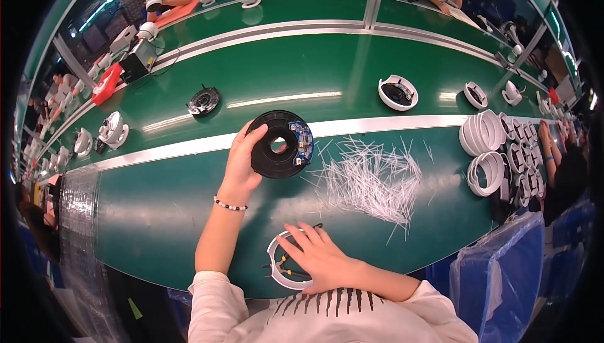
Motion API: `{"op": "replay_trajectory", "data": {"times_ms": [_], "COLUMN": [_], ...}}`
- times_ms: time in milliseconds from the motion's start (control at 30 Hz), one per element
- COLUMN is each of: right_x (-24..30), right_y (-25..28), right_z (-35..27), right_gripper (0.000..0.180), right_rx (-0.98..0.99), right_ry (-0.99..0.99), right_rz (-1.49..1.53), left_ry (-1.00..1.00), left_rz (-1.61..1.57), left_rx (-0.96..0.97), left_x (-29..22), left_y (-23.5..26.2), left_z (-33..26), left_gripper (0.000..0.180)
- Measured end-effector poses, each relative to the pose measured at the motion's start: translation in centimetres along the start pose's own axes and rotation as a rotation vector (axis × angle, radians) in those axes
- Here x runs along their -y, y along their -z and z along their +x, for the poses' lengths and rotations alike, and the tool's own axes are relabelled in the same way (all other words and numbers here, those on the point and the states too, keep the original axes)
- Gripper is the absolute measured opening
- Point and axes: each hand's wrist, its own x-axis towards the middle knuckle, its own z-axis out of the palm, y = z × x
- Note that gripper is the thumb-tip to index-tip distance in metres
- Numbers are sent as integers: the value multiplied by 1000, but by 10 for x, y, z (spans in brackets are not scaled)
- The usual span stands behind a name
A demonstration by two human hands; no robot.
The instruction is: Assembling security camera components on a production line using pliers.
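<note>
My left hand (pixel 241 164) holds up a black round ring-shaped part (pixel 277 144) with a small blue circuit board on its right side, above the green bench (pixel 157 211). Its thumb and fingers grip the ring's left edge. My right hand (pixel 321 255) lies with fingers spread on a white ring housing (pixel 277 266) with black and yellow wires inside, near the bench's front edge. A loose heap of thin white ties (pixel 371 179) lies just right of the black ring.
Stacks of white rings (pixel 487 154) stand at the right. On the conveyor belt sit a black round part (pixel 204 100) and white dome housings (pixel 397 91). Other people work across the line and at both sides. A blue plastic-lined bin (pixel 503 274) stands lower right.
</note>
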Motion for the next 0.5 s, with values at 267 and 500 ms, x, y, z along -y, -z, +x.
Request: {"op": "replay_trajectory", "data": {"times_ms": [267, 500], "right_x": [-44, -67], "right_y": [58, 42], "right_z": [-20, -1], "right_gripper": [117, 120], "right_rx": [-1118, -1027], "right_ry": [-46, -137], "right_rz": [491, 534], "left_ry": [92, 425], "left_rz": [-17, -326], "left_rx": [75, 357], "left_x": [33, 66], "left_y": [-15, -16], "left_z": [-13, -26], "left_gripper": [27, 47]}}
